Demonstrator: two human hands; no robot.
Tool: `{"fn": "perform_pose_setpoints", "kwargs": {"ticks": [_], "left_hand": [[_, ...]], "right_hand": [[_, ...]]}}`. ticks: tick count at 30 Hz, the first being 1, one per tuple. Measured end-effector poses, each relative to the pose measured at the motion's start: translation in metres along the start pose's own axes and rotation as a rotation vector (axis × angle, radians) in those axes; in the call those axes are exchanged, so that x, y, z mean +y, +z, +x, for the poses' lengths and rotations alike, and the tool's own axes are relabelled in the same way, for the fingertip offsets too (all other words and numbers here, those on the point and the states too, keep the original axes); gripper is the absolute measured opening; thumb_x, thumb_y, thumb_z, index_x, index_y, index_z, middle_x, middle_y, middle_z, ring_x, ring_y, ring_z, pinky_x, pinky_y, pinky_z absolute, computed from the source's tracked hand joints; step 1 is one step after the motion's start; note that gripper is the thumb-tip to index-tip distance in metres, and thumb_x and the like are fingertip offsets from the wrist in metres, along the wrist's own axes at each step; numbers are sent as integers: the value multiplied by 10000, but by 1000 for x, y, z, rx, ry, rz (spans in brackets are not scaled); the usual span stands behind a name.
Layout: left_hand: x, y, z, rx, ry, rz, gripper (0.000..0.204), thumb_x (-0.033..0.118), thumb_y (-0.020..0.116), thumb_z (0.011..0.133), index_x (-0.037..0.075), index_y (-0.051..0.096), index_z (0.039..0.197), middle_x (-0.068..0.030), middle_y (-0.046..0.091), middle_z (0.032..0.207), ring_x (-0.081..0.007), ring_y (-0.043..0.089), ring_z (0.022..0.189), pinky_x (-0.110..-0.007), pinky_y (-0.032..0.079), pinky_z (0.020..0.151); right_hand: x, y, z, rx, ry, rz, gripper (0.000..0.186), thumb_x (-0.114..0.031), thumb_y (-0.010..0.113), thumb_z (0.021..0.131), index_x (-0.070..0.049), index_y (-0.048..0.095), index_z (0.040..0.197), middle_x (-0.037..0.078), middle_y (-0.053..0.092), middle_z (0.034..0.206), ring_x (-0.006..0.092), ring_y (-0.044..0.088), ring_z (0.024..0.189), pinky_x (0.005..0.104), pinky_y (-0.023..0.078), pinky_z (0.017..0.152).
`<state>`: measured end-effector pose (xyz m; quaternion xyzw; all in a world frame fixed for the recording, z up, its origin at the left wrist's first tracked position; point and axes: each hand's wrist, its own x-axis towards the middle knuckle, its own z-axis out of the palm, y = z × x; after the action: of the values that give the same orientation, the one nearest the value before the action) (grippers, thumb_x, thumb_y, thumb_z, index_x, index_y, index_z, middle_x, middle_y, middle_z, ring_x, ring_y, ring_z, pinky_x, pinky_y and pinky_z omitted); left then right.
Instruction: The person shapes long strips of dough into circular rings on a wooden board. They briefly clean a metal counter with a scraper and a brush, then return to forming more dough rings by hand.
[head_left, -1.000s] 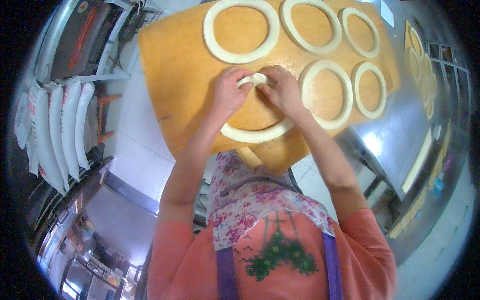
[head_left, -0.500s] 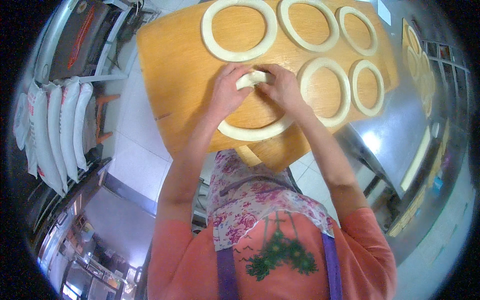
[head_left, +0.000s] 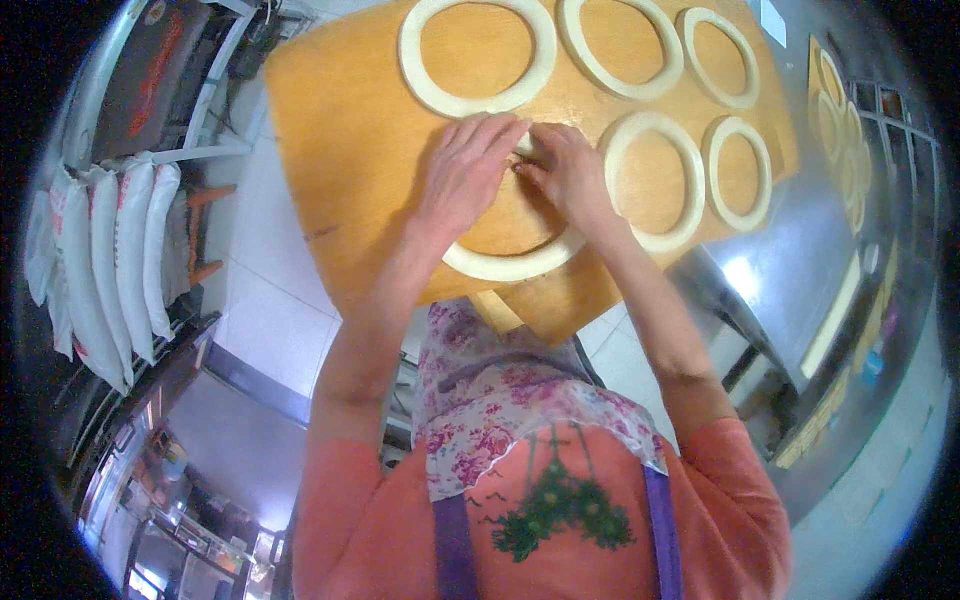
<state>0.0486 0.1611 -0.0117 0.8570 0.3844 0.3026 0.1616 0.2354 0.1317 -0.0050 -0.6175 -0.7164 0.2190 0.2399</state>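
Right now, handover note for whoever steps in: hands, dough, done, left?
Left hand and right hand: both pressed together on the far side of the nearest dough ring, pinching where its ends meet; grip closed on the dough.
Ring lies on the wooden board, near its front edge.
Done: five closed rings lie in two rows beyond the hands.
Left: the join is hidden under the fingers, so check it is sealed.

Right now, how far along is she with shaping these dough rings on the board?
Done: five closed dough rings lie on the wooden board. In hand: a sixth ring, with the left hand and right hand meeting at its far side, apparently pressing the ends together; the join itself is hidden. Left: closing this ring. No spare dough shows on the board.
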Motion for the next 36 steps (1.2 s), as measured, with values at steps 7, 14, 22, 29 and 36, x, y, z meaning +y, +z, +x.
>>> {"fn": "perform_pose_setpoints", "kwargs": {"ticks": [7, 14, 22, 29, 36], "left_hand": [[-22, 22, 7, -140, 38, -88, 387, 87, 638, 883, 51, 625, 1269, -153, 662, 1199, -346, 602, 1134, -463, 470, 991], [-5, 18, 18, -50, 84, -42, 363, 50, 633, 851, 47, 650, 1214, -130, 671, 1156, -320, 618, 1096, -436, 491, 970], [-3, 39, 26, -169, 133, -40, 357, -18, 642, 806, 48, 673, 1155, -96, 676, 1071, -267, 626, 1052, -393, 519, 953], [-4, 35, 31, -192, 126, -99, 304, 26, 626, 844, 59, 682, 1141, -108, 662, 1077, -292, 616, 1066, -422, 506, 949], [-3, 37, 32, -276, 79, -85, 362, 27, 622, 843, 82, 672, 1198, -123, 647, 1132, -320, 599, 1103, -438, 485, 977]], "right_hand": [[2, -11, -9, -26, 71, -138, 246, -101, 629, 866, -52, 649, 1106, 169, 666, 1021, 398, 626, 995, 512, 526, 825], [2, -18, -27, -2, 150, -244, 398, -51, 676, 833, -41, 627, 1228, 166, 661, 1002, 365, 648, 959, 464, 530, 807], [1, -17, -43, -110, 250, -321, 494, -10, 646, 800, -45, 576, 1288, 197, 628, 1074, 409, 624, 986, 485, 522, 816], [-24, -55, -95, -227, -241, -239, 452, -136, 680, 812, -59, 619, 1254, 126, 625, 1189, 303, 582, 1185, 538, 385, 1089], [-3, -51, -112, -468, -409, -388, 364, -278, 711, 838, -103, 670, 1155, 68, 640, 1204, 225, 590, 1176, 575, 304, 1123]]}}
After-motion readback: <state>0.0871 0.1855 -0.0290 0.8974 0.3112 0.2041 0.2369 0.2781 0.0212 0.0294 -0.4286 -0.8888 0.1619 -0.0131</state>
